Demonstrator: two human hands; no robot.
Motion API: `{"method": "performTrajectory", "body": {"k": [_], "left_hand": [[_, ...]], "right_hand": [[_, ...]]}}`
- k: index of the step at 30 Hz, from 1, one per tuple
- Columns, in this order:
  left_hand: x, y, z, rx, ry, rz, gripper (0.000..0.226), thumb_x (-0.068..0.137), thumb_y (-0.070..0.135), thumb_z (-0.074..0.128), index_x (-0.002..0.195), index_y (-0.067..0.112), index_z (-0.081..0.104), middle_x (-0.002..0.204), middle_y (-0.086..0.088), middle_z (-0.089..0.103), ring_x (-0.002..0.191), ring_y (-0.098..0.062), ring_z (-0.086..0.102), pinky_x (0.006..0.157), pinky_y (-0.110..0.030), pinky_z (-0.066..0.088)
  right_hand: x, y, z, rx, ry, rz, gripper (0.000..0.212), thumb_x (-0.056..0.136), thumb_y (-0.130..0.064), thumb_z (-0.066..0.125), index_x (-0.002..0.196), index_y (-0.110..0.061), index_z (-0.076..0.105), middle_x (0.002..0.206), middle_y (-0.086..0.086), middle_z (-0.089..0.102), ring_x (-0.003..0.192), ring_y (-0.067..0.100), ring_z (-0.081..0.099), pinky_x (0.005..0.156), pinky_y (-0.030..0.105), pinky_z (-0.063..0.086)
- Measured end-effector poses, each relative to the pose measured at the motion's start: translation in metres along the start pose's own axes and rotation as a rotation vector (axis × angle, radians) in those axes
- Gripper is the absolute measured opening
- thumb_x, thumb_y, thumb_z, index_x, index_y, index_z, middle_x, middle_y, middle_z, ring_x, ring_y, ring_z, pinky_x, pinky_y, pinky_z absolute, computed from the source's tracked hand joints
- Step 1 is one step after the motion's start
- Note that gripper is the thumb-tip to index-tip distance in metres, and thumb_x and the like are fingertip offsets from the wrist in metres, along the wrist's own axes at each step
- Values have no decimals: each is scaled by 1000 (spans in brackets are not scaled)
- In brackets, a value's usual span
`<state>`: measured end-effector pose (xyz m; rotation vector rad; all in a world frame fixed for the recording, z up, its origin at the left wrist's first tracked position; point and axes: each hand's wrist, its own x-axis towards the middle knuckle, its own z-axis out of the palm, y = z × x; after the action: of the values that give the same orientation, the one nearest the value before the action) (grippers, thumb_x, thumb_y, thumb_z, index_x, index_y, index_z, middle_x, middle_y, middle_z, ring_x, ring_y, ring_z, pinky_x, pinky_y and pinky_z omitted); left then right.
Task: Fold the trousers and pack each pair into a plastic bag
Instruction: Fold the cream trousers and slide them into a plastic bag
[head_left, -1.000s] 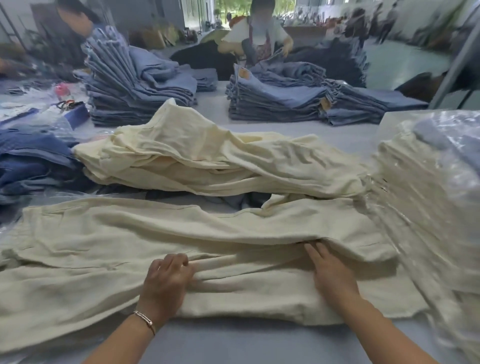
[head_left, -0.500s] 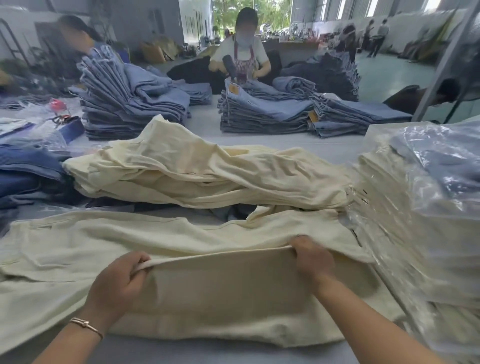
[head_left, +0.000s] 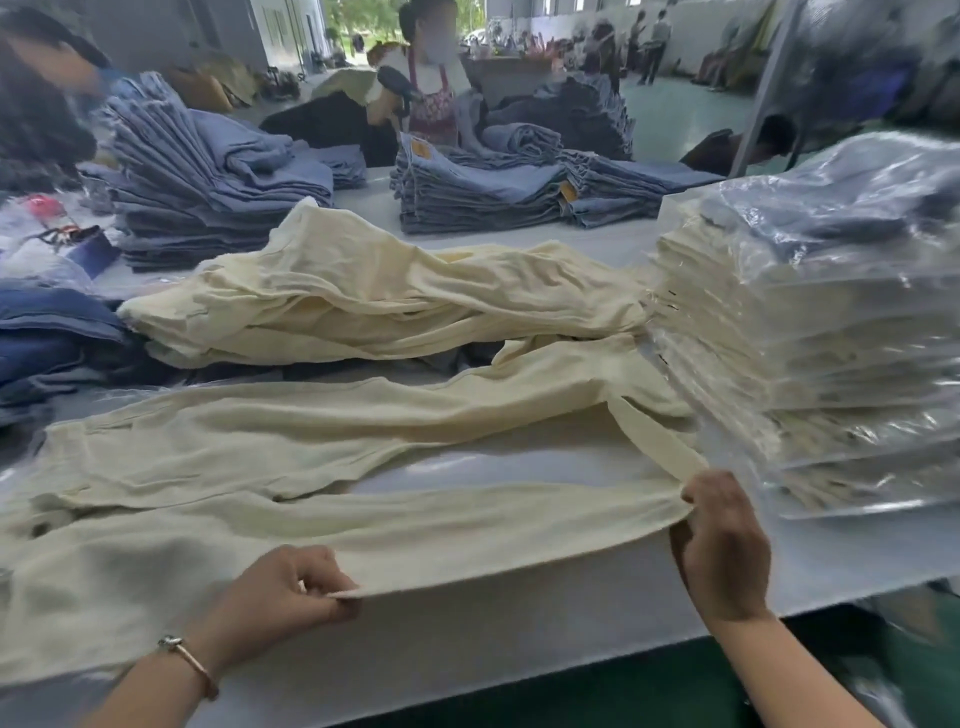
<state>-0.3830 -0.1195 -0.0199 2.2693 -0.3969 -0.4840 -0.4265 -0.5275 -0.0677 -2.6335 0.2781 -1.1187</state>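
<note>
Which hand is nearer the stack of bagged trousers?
Right. The right hand grips the cream trouser leg at its end, just beside the bagged stack. The left hand pinches the same leg's near edge, well to the left of the stack.

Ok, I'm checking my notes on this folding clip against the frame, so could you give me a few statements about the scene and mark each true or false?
1. Both hands grip the same cream trouser leg. True: the left hand pinches its near edge, the right hand holds its end.
2. The stack of bagged trousers sits on the left of the table. False: it sits on the right, beside the right hand.
3. A loose heap of cream trousers lies behind the pair being handled. True.
4. The folded jeans stacks are red. False: they are blue denim.
5. The left wrist wears a bracelet. True.
</note>
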Motion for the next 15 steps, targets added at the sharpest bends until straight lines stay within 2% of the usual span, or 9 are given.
{"method": "performTrajectory", "body": {"k": [2,3,4,6,8,10,12,14,15], "left_hand": [[-10,-14,20,161,-97,-14,23,74,10,79,71,33,78,70,2,63,68,-6,58,63,-17,39],[-13,-21,29,230,-123,-22,27,76,7,73,76,33,78,72,5,62,72,-7,58,65,-15,40],[-16,-28,37,284,-134,-35,35,76,2,65,80,35,78,76,8,61,76,-5,56,68,-13,40],[-21,-41,47,349,-119,-55,50,74,-4,51,81,41,69,87,12,61,86,-1,54,75,-10,40],[-26,-50,51,376,-120,-60,54,73,-7,45,82,44,61,97,11,62,95,-5,54,83,-14,41],[-30,-56,52,398,-146,-56,53,74,-7,43,86,42,61,99,11,60,96,-5,54,84,-14,41],[-32,-59,51,385,-147,-46,45,79,-2,48,87,39,65,95,12,61,91,-3,57,80,-12,43],[-33,-59,49,291,-108,-52,31,79,4,59,81,33,71,88,6,68,84,-6,62,79,-18,49],[-33,-59,48,243,-88,-67,32,77,1,59,78,29,74,84,3,70,82,-9,65,79,-22,51]], "right_hand": [[-45,4,-12,-115,-58,134,19,84,3,46,72,1,61,75,21,60,67,37,58,47,37,47],[-65,4,-16,-160,-132,207,24,81,0,41,75,1,63,73,20,60,68,36,56,51,36,44],[-82,3,-20,-195,-234,299,24,78,1,44,85,2,67,77,19,61,71,36,55,55,35,42],[-103,1,-26,-291,-484,483,43,77,2,53,119,-7,59,100,14,59,82,32,54,62,33,41],[-108,-5,-32,-338,-649,570,52,82,-7,53,132,-18,41,125,7,47,93,25,54,68,31,45],[-103,-11,-37,-337,-730,601,52,85,-10,48,134,-21,33,136,6,36,100,25,54,75,33,49],[-98,-12,-38,-278,-767,633,57,87,-9,42,141,-24,29,140,7,33,103,27,55,77,35,50],[-92,-11,-37,-192,-770,685,65,86,-8,41,145,-28,25,140,5,41,98,28,57,77,37,52],[-88,-12,-37,-178,-764,710,68,85,-8,41,147,-29,21,136,5,46,93,28,59,75,36,52]]}}
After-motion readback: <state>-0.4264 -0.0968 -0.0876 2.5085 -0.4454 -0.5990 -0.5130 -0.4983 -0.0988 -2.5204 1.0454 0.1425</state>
